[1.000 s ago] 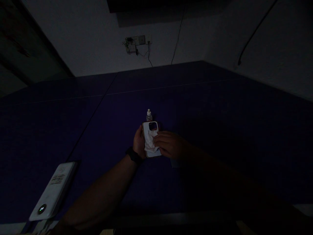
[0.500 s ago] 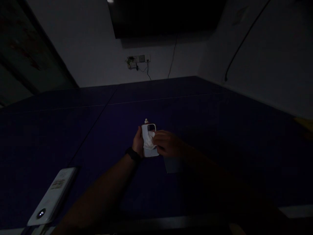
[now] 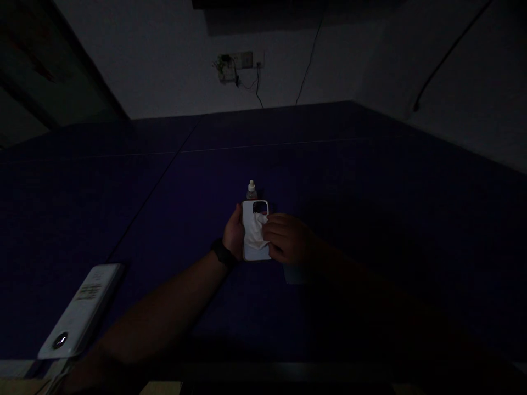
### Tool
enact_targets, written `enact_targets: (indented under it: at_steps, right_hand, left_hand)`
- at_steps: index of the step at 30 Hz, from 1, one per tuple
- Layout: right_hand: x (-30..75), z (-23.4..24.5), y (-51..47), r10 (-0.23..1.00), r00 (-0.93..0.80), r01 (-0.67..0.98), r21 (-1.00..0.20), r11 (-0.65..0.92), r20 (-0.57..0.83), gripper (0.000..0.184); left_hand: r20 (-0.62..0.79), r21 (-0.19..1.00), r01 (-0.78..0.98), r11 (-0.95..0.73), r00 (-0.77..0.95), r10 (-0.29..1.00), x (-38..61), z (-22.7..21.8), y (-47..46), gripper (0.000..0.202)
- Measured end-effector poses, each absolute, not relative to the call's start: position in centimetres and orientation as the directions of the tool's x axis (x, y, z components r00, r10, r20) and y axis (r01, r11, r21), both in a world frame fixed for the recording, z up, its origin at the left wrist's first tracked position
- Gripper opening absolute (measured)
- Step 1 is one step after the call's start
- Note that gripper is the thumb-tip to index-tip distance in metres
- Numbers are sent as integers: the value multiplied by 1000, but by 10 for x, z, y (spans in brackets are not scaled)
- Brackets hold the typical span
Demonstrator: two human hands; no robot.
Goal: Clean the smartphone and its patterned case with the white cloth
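A pale phone case (image 3: 248, 222) with a camera cutout at its top corner is held upright in my left hand (image 3: 234, 235), which grips its left edge and wears a dark band at the wrist. My right hand (image 3: 284, 237) pinches a crumpled white tissue (image 3: 256, 233) and presses it against the face of the case. Just beyond the case stands a small clear bottle (image 3: 251, 191) with a white dropper-like cap. Under my right hand, a flat dark bluish item (image 3: 294, 274) lies on the table, mostly hidden.
The room is very dim. A white power bank (image 3: 82, 312) with a lit round display and cable lies at the near left of the purple-blue table (image 3: 197, 192). Sockets (image 3: 241, 60) with plugged cables are on the far wall.
My view has tilted down, so the wall screen has mostly left the top. The bottle shows more fully behind the case. The tissue remains pressed on the case, slightly shifted.
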State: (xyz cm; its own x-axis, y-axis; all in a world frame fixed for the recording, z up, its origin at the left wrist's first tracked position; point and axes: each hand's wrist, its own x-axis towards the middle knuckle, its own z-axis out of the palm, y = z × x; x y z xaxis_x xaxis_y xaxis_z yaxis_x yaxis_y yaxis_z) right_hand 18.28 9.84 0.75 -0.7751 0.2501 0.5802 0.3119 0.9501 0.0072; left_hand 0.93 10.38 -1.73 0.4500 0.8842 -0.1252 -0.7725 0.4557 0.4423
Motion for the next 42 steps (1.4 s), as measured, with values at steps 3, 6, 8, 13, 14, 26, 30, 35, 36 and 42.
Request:
enact_targets:
  at_steps: [3,6,8,13,14,26,30,35,36,42]
  right_hand:
    - [188,5,98,258,-742,332,6,943,618,19]
    - [187,5,96,297,-704,395,8,919,645,18]
    - [183,4,93,294,-739,376,9,926,607,16]
    - [173,4,90,185,-831,243,44,969,525,15]
    - [174,4,91,198,-813,265,45,963,547,17]
    - [175,2,96,170,-822,245,67,967,544,15]
    - [178,7,99,230,-797,305,43,951,559,14]
    - [181,14,87,183,-854,217,15,976,487,15]
    - [181,15,82,184,-853,212,1,977,488,20]
    - [187,20,62,287,-894,282,-64,957,345,63]
  left_hand:
    - [-135,445,-766,465,455,880,8,-17,101,56]
    - [-144,442,-772,456,441,886,8,-12,98,48]
    - [-138,425,-777,463,450,882,9,-11,97,48]
    - [-158,414,-742,527,512,844,10,-15,102,64]
    - [-157,414,-747,520,504,849,10,-15,102,63]
    - [-179,358,-756,548,520,835,8,-14,101,70]
    - [-180,366,-762,534,505,844,7,-10,98,66]
    - [-154,398,-741,541,527,836,4,-12,99,70]
    - [-150,411,-734,541,531,834,2,-13,100,72]
    - [-133,374,-664,647,652,746,-8,-19,106,80]
